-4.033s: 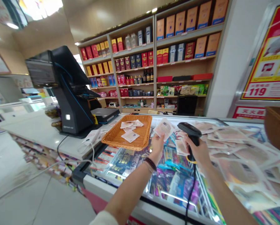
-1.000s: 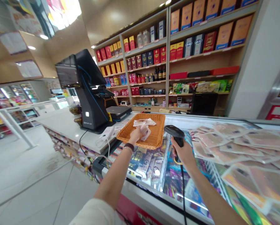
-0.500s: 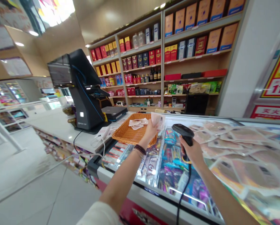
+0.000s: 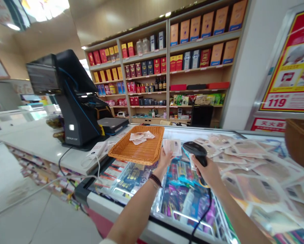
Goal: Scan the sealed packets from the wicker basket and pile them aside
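Observation:
My left hand (image 4: 164,158) is closed on a small clear packet (image 4: 172,147) with a pale label, held over the glass-topped freezer (image 4: 131,200) to the right of the basket. A black barcode scanner (image 4: 195,150) is gripped in my right hand (image 4: 207,171), its head turned toward the packet and its cord (image 4: 205,213) hanging down. Beside my left hand stands an orange wicker basket (image 4: 131,156); several similar flat packets (image 4: 141,136) lie in it. To the right of the scanner, many larger flat clear packets (image 4: 259,186) are spread over the glass.
At the left, a black checkout terminal (image 4: 73,101) stands on the white counter (image 4: 40,135), with a grey flat device (image 4: 113,124) behind. A white cable (image 4: 65,178) crosses in front. Shelves of boxes (image 4: 144,67) line the back wall. A brown basket (image 4: 301,139) is at the far right.
My left hand has brought the packet from above the basket's right edge to the right and lower, nearer the scanner. The view has turned right; a brown basket now shows at the right.

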`<action>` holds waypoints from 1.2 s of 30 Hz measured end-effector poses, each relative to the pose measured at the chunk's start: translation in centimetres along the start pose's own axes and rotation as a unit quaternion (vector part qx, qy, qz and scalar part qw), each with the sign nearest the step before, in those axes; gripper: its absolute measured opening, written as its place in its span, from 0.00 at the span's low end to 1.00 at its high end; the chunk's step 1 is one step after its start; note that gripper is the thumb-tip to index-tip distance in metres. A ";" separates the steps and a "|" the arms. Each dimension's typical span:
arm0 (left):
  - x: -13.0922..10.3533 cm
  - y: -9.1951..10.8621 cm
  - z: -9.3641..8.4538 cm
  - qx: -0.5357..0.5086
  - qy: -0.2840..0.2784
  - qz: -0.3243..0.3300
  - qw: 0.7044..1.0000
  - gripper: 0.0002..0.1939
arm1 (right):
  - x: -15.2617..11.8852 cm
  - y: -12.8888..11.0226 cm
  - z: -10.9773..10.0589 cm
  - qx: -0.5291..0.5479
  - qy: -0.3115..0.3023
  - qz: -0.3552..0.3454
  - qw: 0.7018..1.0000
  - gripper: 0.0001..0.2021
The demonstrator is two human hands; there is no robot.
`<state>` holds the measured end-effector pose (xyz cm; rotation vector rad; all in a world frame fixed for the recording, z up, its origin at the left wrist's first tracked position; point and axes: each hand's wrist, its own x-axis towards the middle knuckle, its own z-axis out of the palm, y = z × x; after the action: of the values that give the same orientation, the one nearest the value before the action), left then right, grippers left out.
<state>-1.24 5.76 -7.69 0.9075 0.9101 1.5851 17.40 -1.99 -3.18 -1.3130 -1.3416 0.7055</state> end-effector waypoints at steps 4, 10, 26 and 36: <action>0.2 -0.1 -0.4 -0.001 -0.015 0.012 1.000 0.34 | -0.1 0.2 0.2 -0.036 -0.009 -0.011 0.999 0.25; -0.1 -0.1 -0.3 -0.004 -0.024 0.010 1.000 0.33 | -0.1 0.5 0.3 -0.068 -0.028 -0.018 0.997 0.24; -0.5 0.3 -0.3 0.002 -0.018 0.014 1.000 0.34 | 0.1 1.8 0.7 -0.095 -0.009 -0.046 0.994 0.24; -0.1 -0.2 1.8 0.027 0.008 0.042 0.999 0.30 | 0.4 0.7 -1.8 -0.043 0.006 -0.024 0.999 0.24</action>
<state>0.44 5.89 -7.12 0.9837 0.9397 1.6490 19.31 -1.97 -3.26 -1.3452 -1.4031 0.6121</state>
